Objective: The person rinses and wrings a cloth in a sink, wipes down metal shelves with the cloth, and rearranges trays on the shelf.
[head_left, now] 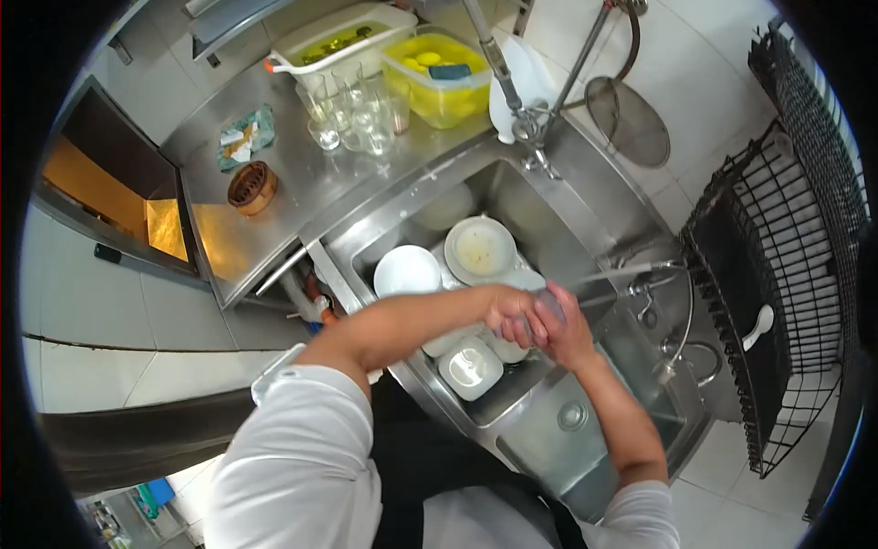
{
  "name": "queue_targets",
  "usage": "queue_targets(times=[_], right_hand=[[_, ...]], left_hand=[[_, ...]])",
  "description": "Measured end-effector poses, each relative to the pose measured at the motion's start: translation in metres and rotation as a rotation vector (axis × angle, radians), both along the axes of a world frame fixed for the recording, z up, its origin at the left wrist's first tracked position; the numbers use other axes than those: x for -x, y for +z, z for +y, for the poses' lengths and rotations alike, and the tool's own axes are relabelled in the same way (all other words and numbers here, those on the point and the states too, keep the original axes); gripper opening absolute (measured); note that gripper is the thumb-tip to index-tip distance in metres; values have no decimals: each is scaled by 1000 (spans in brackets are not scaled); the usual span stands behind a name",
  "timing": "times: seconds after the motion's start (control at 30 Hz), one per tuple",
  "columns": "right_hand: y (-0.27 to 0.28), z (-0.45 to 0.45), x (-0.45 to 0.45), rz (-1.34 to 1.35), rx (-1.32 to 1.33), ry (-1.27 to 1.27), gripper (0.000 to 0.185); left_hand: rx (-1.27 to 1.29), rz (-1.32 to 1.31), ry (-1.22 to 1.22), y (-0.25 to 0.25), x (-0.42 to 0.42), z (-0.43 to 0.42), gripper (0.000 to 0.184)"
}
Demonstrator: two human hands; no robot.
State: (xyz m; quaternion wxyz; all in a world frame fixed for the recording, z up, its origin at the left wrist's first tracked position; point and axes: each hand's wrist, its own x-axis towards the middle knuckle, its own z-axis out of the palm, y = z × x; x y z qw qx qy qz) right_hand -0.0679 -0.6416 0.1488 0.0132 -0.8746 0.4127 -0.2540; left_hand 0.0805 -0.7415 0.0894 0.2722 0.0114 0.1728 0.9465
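Note:
Over the divider of the steel double sink point(439, 174), my left hand point(508, 313) and my right hand point(568, 331) are pressed together. Both are closed around a small greyish, crumpled thing point(548, 304), perhaps a scouring pad; fingers cover most of it. Below and beyond them, the left basin holds a white bowl point(407, 272), a stained white plate point(483, 249) and a squarish white dish point(470, 368). More white dishes are partly hidden under my left forearm. A drain point(572, 416) shows in the other basin, nearer my right forearm.
On the steel counter stand several glasses point(352, 119), a yellow-green tub point(444, 96), a white bin point(329, 41), a round bamboo steamer point(251, 188) and a crumpled packet point(245, 137). Faucets point(540, 137) rise behind the sink. A black wire rack point(777, 229) and strainer point(629, 119) are at right.

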Motion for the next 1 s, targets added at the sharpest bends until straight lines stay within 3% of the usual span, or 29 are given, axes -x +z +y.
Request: queue_targets(times=[0.07, 0.17, 0.27, 0.3, 0.4, 0.5, 0.6, 0.7, 0.8, 0.83, 0.9, 1.0], right_hand=[[18, -11, -4, 101, 44, 82, 75], [37, -26, -14, 139, 41, -10, 54], [63, -38, -23, 288, -100, -118, 56], [60, -46, -24, 285, 43, -104, 46], [58, -57, -29, 374, 56, -117, 33], [52, -64, -30, 462, -74, -194, 23], [36, -70, -30, 407, -176, -375, 18], [27, -71, -34, 361, -307, -389, 21], [1, -63, -49, 240, -457, -525, 23], [-7, -59, -57, 199, -490, -537, 21], [-22, -51, -71, 116, -554, -562, 18], [-39, -40, -83, -247, -773, -565, 16]], left_hand=[[90, -78, -12, 33, -9, -7, 11], [373, -58, 31, 69, -24, -19, 13], [563, -187, 139, 92, -32, -27, 14], [627, -195, 209, 97, -34, -26, 14], [770, -233, 303, 101, -37, -25, 14], [1185, -281, 355, 90, -30, -29, 13], [1737, -187, 459, 78, -20, -32, 16], [2169, -134, 522, 56, -16, -31, 26], [2271, -223, 412, 73, -36, -10, 28], [2345, -199, 299, 63, -40, -10, 36], [2432, -101, 247, 61, -53, -3, 32], [2543, 94, 151, 68, -68, 1, 28]])
